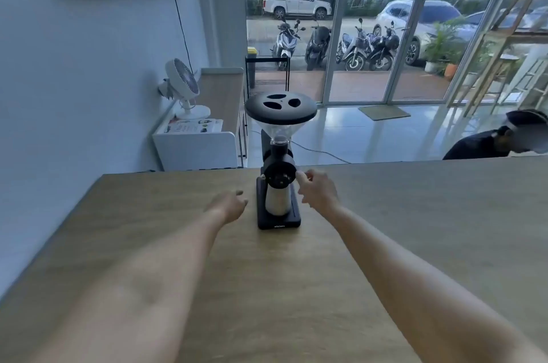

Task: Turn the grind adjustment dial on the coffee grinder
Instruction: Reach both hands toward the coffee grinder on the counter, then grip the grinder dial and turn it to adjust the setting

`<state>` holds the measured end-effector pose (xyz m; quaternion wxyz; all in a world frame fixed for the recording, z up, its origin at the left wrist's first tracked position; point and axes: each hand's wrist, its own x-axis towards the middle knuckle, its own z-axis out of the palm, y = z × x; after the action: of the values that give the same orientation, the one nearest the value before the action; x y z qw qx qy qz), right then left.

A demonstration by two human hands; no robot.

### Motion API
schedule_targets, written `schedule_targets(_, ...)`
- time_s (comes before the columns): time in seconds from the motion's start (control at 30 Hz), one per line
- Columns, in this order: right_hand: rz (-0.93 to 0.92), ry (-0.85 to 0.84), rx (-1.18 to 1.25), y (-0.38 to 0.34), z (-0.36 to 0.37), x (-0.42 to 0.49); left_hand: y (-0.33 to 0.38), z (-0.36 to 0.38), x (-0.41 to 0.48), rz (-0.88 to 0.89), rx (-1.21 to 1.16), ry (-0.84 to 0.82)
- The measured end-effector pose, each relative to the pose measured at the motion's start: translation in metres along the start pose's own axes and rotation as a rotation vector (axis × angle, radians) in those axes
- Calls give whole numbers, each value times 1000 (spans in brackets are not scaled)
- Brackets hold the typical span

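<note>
A black coffee grinder (278, 216) stands near the far edge of a wooden table (385, 214). It has a clear hopper under a wide black lid (281, 107) and a steel cup (277, 199) on its base. The round black adjustment dial (278, 174) faces me. My right hand (317, 189) is at the dial's right rim, thumb and fingertips touching its edge. My left hand (228, 204) hovers left of the grinder's base, fingers loosely apart, holding nothing.
Beyond the table's far edge stand a white cabinet (195, 146) with a desk fan (182, 87). A person in dark clothes (498, 140) is low at the far right. A cable lies on the tiled floor. Glass doors lie behind.
</note>
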<state>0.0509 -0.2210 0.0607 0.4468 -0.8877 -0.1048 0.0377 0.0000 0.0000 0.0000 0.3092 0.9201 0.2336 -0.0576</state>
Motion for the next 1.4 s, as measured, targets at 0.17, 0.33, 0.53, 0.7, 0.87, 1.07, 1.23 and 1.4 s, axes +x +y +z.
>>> schedule_targets(0.17,63,-120,267,4,19,-1,-9,34,1,-29,74,-14)
schedule_targets(0.33,151,-183,410,5,30,-1,-17,65,5,12,132,50)
schedule_targets(0.53,242,-252,596,2,35,2,-24,85,10,13,169,57)
schedule_targets(0.7,328,-392,827,6,41,7,-30,98,9,27,310,117)
schedule_targets(0.87,376,-488,975,8,46,9,-32,101,10,34,343,179)
schedule_targets(1.07,392,-499,1087,13,51,10,-32,104,12,33,339,205)
schedule_targets(1.23,377,-506,1127,16,52,10,-32,104,13,31,336,214)
schedule_targets(1.4,392,-498,1146,17,52,10,-31,104,12,32,338,216)
